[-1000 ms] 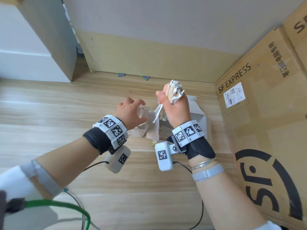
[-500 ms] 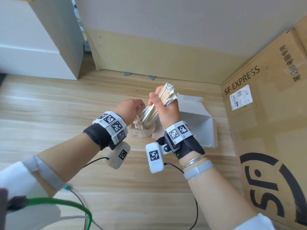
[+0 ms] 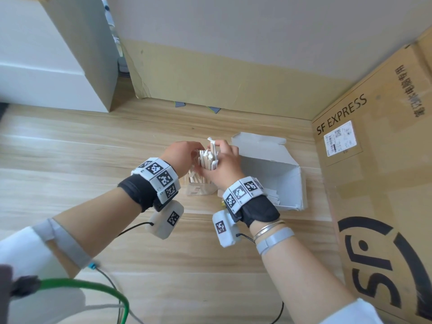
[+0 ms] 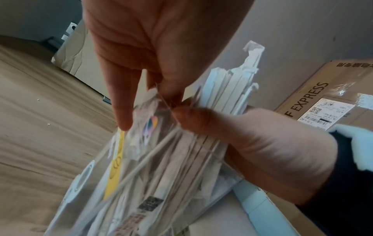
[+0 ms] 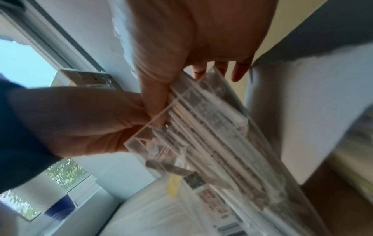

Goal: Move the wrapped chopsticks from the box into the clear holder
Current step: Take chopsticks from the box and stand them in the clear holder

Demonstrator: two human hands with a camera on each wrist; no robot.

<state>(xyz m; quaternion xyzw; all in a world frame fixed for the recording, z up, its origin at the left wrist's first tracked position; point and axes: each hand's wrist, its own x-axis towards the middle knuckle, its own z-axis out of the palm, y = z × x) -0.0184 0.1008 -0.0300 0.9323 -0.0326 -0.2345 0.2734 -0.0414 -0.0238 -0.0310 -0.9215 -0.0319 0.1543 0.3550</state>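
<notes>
Up close, the left wrist view shows what the head view hides: the left hand (image 4: 153,52) hangs fingers-down over the clear holder (image 4: 141,183), its fingertips (image 4: 123,121) touching the torn paper tops of the wrapped chopsticks (image 4: 228,89) packed inside, while the right hand (image 4: 262,143) comes in from the side with its thumb pressed against the bundle. From the right wrist view the holder (image 5: 212,127) reads as a clear ribbed wall, with the right hand (image 5: 191,39) laying a finger along its rim and the left hand (image 5: 80,119) cupping its corner. Seen from the head, both forearms reach forward and meet over the holder (image 3: 198,190) standing on the wooden floor (image 3: 70,164). The left hand (image 3: 180,155) arches over the chopstick tops (image 3: 209,157); its grip looks loose, fingers resting rather than clenched. The right hand (image 3: 224,164) has its grip closed around the upper part of the bundle, one wrapper sticking up above its fingers. Just beyond the right wrist lies the open white box (image 3: 275,167), tipped on its side. Farther right stands a big cardboard carton (image 3: 378,183) marked SF EXPRESS.
</notes>
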